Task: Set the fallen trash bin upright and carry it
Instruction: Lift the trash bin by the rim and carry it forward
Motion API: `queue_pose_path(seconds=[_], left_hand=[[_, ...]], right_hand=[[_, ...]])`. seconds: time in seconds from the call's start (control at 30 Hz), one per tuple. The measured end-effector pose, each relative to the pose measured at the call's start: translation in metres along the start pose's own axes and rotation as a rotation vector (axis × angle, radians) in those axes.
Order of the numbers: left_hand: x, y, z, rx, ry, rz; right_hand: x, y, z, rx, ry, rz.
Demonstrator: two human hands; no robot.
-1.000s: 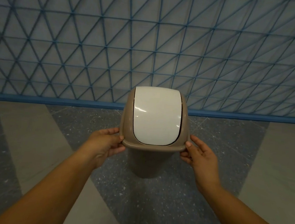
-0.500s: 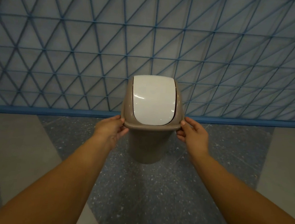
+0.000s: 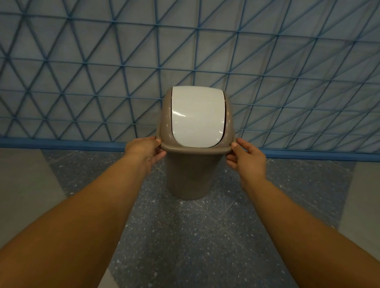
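Because the brown swing-lid trash bin (image 3: 191, 166) is upright and lifted above the speckled floor (image 3: 199, 247), the left hand (image 3: 143, 150) and right hand (image 3: 247, 158) pinch its rim on opposite sides, probably to keep it level while carrying.

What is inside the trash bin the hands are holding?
Unknown. The white swing lid covers the trash bin opening, so its contents are hidden. The left hand and right hand grip the rim on opposite sides.
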State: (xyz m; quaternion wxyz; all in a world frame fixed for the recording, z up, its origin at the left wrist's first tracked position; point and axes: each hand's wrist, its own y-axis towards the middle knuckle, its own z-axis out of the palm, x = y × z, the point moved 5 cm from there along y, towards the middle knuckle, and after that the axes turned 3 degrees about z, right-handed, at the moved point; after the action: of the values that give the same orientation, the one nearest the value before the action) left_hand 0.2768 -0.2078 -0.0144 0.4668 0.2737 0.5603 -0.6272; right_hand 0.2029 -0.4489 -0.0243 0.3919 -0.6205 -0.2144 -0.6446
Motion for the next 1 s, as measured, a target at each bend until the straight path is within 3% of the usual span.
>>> queue_pose_path(seconds=[0.37,1.0], left_hand=[[0.001,-0.001,0.000,-0.006,-0.034,-0.014],[0.005,-0.003,0.002,0.038,-0.068,-0.063]], right_hand=[[0.001,0.001,0.003,0.028,0.148,0.198],[0.006,0.007,0.005,0.041,0.079,0.252]])
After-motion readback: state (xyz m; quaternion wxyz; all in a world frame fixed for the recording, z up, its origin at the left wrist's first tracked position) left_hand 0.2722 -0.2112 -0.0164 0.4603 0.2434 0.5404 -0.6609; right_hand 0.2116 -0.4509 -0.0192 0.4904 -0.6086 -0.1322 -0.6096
